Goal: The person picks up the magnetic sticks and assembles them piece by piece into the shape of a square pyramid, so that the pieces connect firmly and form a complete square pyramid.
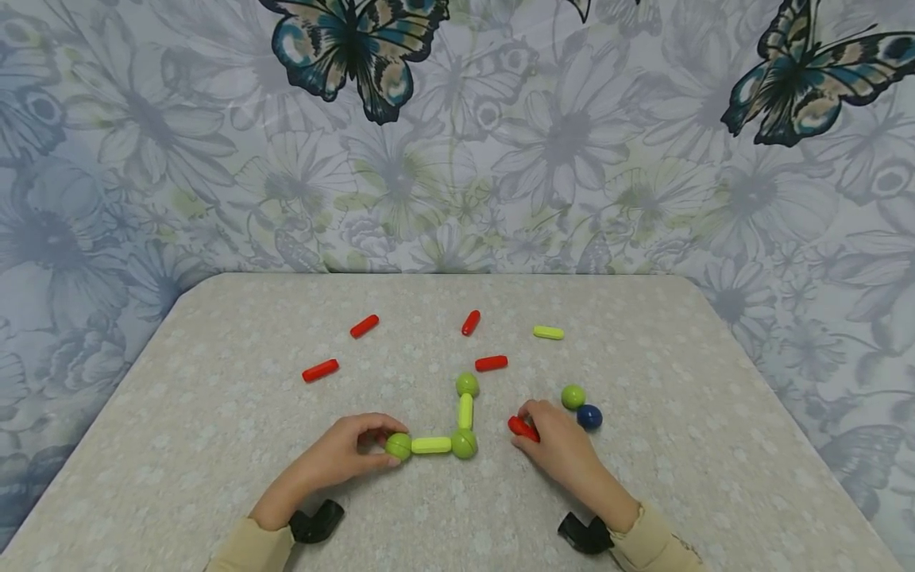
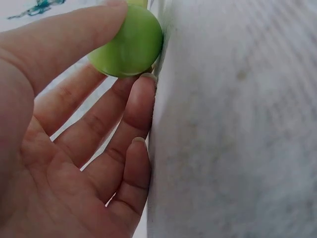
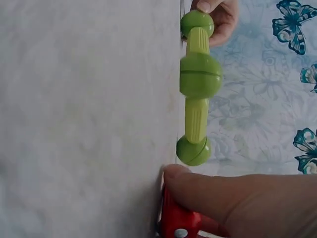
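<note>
Three green balls and two yellow-green sticks form an L on the table. The left hand [image 1: 350, 451] grips the L's left ball [image 1: 398, 446], thumb and fingers around it [image 2: 130, 44]. One stick [image 1: 431, 446] runs from it to the corner ball [image 1: 464, 443]; another stick [image 1: 465, 412] leads up to the far ball [image 1: 467, 385]. To the right of the L, the right hand [image 1: 561, 445] pinches a red stick [image 1: 523, 429], also visible at the bottom of the right wrist view [image 3: 179, 218], apart from the L.
Loose red sticks [image 1: 364, 326] [image 1: 320, 370] [image 1: 471, 322] [image 1: 491, 363] and a yellow-green stick [image 1: 548, 333] lie farther back. A loose green ball [image 1: 573, 396] and a dark blue ball [image 1: 589, 417] sit beyond the right hand. A flowered cloth [image 1: 457, 159] hangs behind the table [image 1: 179, 445].
</note>
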`<state>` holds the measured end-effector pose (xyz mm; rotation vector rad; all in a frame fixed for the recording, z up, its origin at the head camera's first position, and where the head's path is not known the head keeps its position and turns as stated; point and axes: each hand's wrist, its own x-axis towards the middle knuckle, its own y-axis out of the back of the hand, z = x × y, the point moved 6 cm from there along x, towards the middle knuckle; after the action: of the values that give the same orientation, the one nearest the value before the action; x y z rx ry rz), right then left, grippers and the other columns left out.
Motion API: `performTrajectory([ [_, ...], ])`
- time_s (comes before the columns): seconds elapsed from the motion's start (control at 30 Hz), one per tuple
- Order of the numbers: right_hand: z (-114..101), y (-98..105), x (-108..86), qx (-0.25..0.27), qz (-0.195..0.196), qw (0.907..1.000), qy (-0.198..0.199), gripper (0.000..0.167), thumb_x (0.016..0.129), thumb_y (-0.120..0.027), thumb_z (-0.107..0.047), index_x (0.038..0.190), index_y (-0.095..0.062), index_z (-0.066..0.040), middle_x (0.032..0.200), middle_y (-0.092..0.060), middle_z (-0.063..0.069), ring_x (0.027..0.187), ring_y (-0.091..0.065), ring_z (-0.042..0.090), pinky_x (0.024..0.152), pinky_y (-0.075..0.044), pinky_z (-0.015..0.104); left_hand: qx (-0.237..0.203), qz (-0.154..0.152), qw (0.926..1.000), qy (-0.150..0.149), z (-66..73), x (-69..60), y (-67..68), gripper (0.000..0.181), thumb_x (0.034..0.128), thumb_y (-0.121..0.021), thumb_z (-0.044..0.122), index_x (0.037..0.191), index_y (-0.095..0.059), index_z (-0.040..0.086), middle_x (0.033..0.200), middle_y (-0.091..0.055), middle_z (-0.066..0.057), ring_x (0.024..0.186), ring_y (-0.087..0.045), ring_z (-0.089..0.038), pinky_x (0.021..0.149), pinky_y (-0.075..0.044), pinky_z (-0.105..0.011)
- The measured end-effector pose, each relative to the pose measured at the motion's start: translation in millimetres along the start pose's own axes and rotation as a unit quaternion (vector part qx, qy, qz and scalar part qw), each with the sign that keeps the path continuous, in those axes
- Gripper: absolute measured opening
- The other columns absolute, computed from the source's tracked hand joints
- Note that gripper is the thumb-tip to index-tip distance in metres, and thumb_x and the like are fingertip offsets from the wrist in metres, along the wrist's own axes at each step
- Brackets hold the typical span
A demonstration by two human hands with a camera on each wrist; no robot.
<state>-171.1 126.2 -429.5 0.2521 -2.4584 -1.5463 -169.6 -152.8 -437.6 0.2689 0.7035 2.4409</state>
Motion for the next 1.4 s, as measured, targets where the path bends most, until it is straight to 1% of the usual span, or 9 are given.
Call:
performTrajectory([
  [0.2,2.0,6.0,6.4,0.011,0.016,0.9998,0.007,0.020,0.078,-0.078,-0.024,0.089,-0.067,-0.011,0.073,-0.054,-0.006,0.057,-0.043,0.007,0.050,-0.038,0.024,-0.011,-0.009,0.9998,-0.013,2.1,1.0,-3.7,0.037,0.0800,-0.076,0.025,0.112,-0.065,0.010,0.104,-0.062,0.004,0.088,-0.056,-0.013,0.076,-0.047,-0.031],
  [0.33,-2.7,13.3,17.8,0.065,0.037,0.9969,0.022,0.017,0.081,-0.075,-0.016,0.095,-0.068,-0.010,0.081,-0.060,-0.005,0.065,-0.050,0.007,0.058,-0.044,0.024,-0.012,-0.010,0.9998,-0.015,2.1,1.6,-7.1,0.037,0.0797,-0.076,0.025,0.112,-0.065,0.010,0.104,-0.063,0.004,0.088,-0.057,-0.013,0.077,-0.047,-0.031],
  [0.5,-17.1,19.6,38.9,0.159,0.070,0.9828,0.061,0.026,0.083,-0.072,-0.005,0.108,-0.066,-0.006,0.099,-0.064,0.002,0.080,-0.060,0.012,0.069,-0.050,0.026,-0.014,-0.009,0.9998,-0.012,1.4,1.6,-10.1,0.038,0.0795,-0.076,0.028,0.112,-0.066,0.012,0.104,-0.063,0.005,0.089,-0.057,-0.012,0.078,-0.047,-0.031],
  [0.6,-26.3,14.8,55.2,0.200,0.081,0.9732,0.079,0.029,0.084,-0.070,-0.003,0.112,-0.065,-0.005,0.105,-0.064,0.004,0.087,-0.062,0.014,0.074,-0.050,0.027,-0.017,-0.011,0.9998,-0.009,0.6,1.7,-10.7,0.038,0.0796,-0.076,0.027,0.112,-0.066,0.012,0.105,-0.063,0.006,0.089,-0.057,-0.012,0.079,-0.047,-0.031],
  [0.67,-31.8,7.7,65.7,0.217,0.075,0.9696,0.084,0.029,0.084,-0.070,-0.004,0.112,-0.065,-0.004,0.105,-0.064,0.004,0.089,-0.062,0.013,0.077,-0.050,0.028,-0.020,-0.011,0.9997,-0.005,-0.9,2.0,-11.1,0.038,0.0796,-0.076,0.025,0.113,-0.066,0.011,0.105,-0.063,0.005,0.089,-0.057,-0.012,0.079,-0.047,-0.031],
  [0.77,-40.6,-3.5,77.1,0.221,0.057,0.9690,0.095,0.028,0.085,-0.070,-0.006,0.112,-0.065,-0.003,0.104,-0.065,0.005,0.091,-0.061,0.015,0.079,-0.049,0.031,-0.022,-0.011,0.9997,-0.005,-1.9,2.5,-11.6,0.038,0.0797,-0.076,0.022,0.114,-0.065,0.010,0.106,-0.063,0.004,0.089,-0.057,-0.013,0.078,-0.047,-0.032],
  [0.9,-48.1,-15.0,83.2,0.210,0.036,0.9714,0.104,0.027,0.084,-0.070,-0.006,0.110,-0.066,-0.002,0.102,-0.065,0.006,0.089,-0.060,0.017,0.078,-0.048,0.032,-0.021,-0.010,0.9997,-0.008,-0.7,2.9,-10.8,0.039,0.0801,-0.076,0.023,0.115,-0.065,0.010,0.106,-0.063,0.003,0.088,-0.057,-0.014,0.078,-0.047,-0.032],
  [1.13,-48.9,-25.0,82.1,0.207,0.029,0.9715,0.111,0.026,0.082,-0.073,-0.007,0.108,-0.069,-0.004,0.097,-0.065,0.004,0.083,-0.057,0.014,0.073,-0.048,0.029,-0.024,-0.007,0.9996,-0.015,2.2,3.5,-9.8,0.038,0.0801,-0.075,0.027,0.113,-0.066,0.011,0.105,-0.063,0.004,0.088,-0.057,-0.013,0.078,-0.047,-0.031],
  [1.4,-48.3,-31.9,79.4,0.211,0.014,0.9717,0.105,0.025,0.083,-0.071,-0.007,0.108,-0.069,-0.003,0.102,-0.065,0.005,0.097,-0.058,0.018,0.083,-0.046,0.033,-0.025,-0.008,0.9995,-0.020,2.1,3.2,-10.9,0.039,0.0809,-0.074,0.030,0.113,-0.065,0.011,0.105,-0.063,0.004,0.087,-0.057,-0.013,0.078,-0.047,-0.031],
])
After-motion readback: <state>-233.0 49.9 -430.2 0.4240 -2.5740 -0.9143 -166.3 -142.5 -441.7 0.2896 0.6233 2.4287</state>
